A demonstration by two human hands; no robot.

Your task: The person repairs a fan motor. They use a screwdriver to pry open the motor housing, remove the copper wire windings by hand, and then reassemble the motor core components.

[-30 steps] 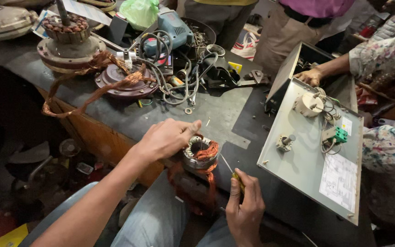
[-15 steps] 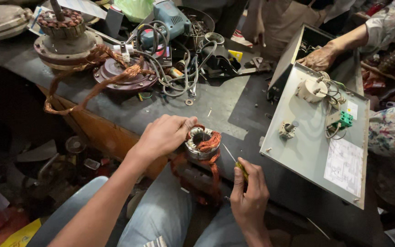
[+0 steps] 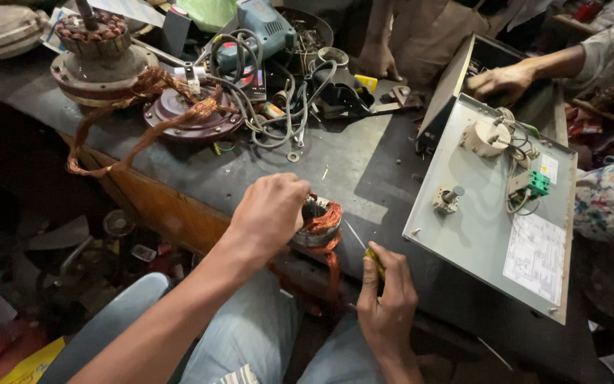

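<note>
The left hand (image 3: 271, 210) lies over a small stator (image 3: 323, 225) wound with copper wire. Its fingers are curled down around the stator's far rim and pin it at the near edge of the table (image 3: 349, 160). Just right of the stator, the right hand (image 3: 389, 306) has its fingers closed around the yellow handle of a screwdriver (image 3: 364, 245). The thin shaft slants up towards the stator's side. The tip seems to reach the winding, though I cannot tell whether it touches.

The step in hand looks like working the tip into the copper winding while the other hand steadies the core. The next move calls for a firm hold from the left hand so the stator does not roll off the edge. It also calls for a shallow, controlled push of the tip, kept away from the left fingers (image 3: 298, 186) close by.

Right of the stator lies a grey panel (image 3: 477, 227) with wired parts on it. Another person's hand (image 3: 499, 82) rests beyond that. Far left of the stator, loose copper wire (image 3: 143, 121) trails from a bigger motor.
</note>
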